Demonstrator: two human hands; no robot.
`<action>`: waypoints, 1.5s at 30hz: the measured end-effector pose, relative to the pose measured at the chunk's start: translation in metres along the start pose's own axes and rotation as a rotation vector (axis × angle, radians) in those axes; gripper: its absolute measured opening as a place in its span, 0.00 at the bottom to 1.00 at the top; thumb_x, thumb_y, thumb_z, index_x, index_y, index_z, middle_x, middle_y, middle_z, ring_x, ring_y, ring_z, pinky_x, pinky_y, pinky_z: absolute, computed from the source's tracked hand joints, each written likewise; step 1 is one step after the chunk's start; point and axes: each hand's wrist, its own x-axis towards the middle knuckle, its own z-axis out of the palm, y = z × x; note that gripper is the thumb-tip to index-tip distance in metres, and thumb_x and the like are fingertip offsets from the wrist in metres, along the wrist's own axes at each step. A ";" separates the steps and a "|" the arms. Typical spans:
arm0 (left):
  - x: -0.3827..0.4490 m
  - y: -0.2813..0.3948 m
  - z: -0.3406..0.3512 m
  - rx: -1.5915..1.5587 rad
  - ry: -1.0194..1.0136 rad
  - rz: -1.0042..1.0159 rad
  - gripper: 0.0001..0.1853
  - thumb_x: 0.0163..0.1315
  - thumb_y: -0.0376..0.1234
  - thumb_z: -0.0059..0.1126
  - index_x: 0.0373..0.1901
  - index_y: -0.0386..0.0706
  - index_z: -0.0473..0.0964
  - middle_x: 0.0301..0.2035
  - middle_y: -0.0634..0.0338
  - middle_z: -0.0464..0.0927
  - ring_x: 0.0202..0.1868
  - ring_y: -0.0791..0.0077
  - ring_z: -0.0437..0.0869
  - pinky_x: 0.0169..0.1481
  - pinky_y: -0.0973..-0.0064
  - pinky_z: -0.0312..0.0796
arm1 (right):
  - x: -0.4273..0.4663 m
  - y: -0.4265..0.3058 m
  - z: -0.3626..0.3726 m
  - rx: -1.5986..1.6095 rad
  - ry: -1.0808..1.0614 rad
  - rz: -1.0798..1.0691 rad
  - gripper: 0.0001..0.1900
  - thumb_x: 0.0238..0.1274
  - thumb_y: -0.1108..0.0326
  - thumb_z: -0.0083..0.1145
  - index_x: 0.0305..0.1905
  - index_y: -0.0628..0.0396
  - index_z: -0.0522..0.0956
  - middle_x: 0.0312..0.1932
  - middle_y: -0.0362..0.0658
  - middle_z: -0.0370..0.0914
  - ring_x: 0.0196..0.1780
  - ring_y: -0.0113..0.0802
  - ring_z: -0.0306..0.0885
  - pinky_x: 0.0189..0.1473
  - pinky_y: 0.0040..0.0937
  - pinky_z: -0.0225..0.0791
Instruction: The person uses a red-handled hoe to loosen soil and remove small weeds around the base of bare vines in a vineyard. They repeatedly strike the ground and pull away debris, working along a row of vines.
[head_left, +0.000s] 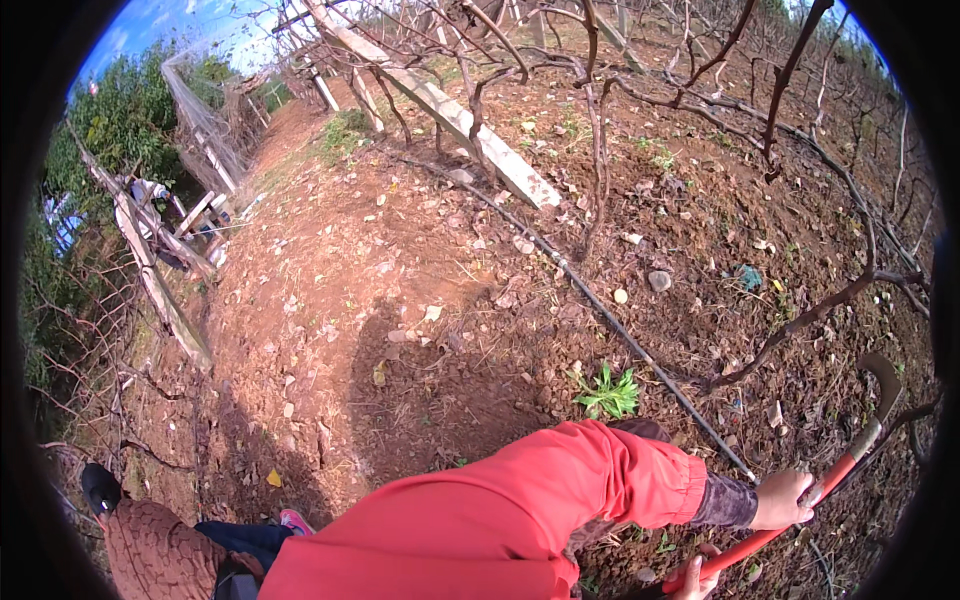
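Observation:
My left hand (784, 499), at the end of the upper red sleeve with a dark velvety cuff, is closed around the red handle of a long-handled sickle (836, 469). Its hooked metal blade (886, 384) points up at the right rim, close to a bare vine branch. Lower down, near the bottom edge, my right hand (696, 577) grips the same handle closer to its dark end. A black hose (622, 334) runs diagonally over the soil and passes behind my left hand. A green leafy weed (609, 394) grows beside the hose, above my sleeve.
Bare vines (598, 150) and a leaning concrete post (480, 139) stand ahead; more branches (802, 322) reach in at right. Another leaning post (161, 296) is at left, near netting (202, 112). Part of another person in brown patterned clothing (161, 544) shows at lower left. Stones lie on reddish soil.

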 end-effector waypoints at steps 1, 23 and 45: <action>0.003 -0.001 -0.002 0.019 -0.001 -0.008 0.14 0.51 0.37 0.61 0.29 0.37 0.69 0.19 0.53 0.73 0.22 0.60 0.77 0.31 0.63 0.68 | -0.001 -0.002 0.004 0.037 0.016 0.008 0.11 0.58 0.66 0.58 0.41 0.56 0.69 0.17 0.34 0.64 0.15 0.23 0.59 0.16 0.20 0.53; 0.010 -0.015 0.022 -0.196 -0.501 -0.157 0.23 0.59 0.30 0.55 0.56 0.39 0.65 0.37 0.62 0.75 0.32 0.84 0.75 0.32 0.84 0.71 | -0.063 -0.015 -0.001 0.310 0.436 0.095 0.14 0.55 0.69 0.63 0.40 0.54 0.67 0.17 0.31 0.62 0.11 0.18 0.59 0.10 0.20 0.54; -0.015 0.012 0.022 0.042 -0.674 0.068 0.12 0.58 0.28 0.53 0.44 0.38 0.74 0.37 0.63 0.73 0.34 0.81 0.74 0.38 0.81 0.69 | 0.089 -0.076 -0.158 0.514 0.528 -0.088 0.10 0.58 0.71 0.56 0.37 0.52 0.63 0.18 0.35 0.64 0.15 0.22 0.61 0.14 0.24 0.59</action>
